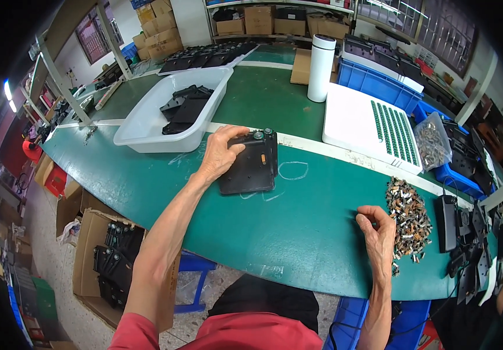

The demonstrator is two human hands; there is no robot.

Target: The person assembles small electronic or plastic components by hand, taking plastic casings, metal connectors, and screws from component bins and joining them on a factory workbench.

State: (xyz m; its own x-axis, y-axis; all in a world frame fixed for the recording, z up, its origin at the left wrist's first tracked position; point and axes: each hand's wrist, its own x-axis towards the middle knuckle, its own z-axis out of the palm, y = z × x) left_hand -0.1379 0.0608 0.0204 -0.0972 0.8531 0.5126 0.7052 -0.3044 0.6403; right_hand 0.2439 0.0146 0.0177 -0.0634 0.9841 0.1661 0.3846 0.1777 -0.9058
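black plastic housing (246,172) | left hand (221,153): grasping its top edge | right hand (378,228): curled beside small-parts pile (410,219), grasp unclear

Panels (246,172) lie between the tub (161,143), left, and parts pile (410,224), right

No text or numbers were legible. Green, smooth-topped worktable (304,239) carried thin white chalk-like marks: a rounded loop (294,179) plus short strokes (273,197), none readable as characters.

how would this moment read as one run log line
left hand: touching black casing | right hand: curled beside small-parts pile | white tub: holding black parts
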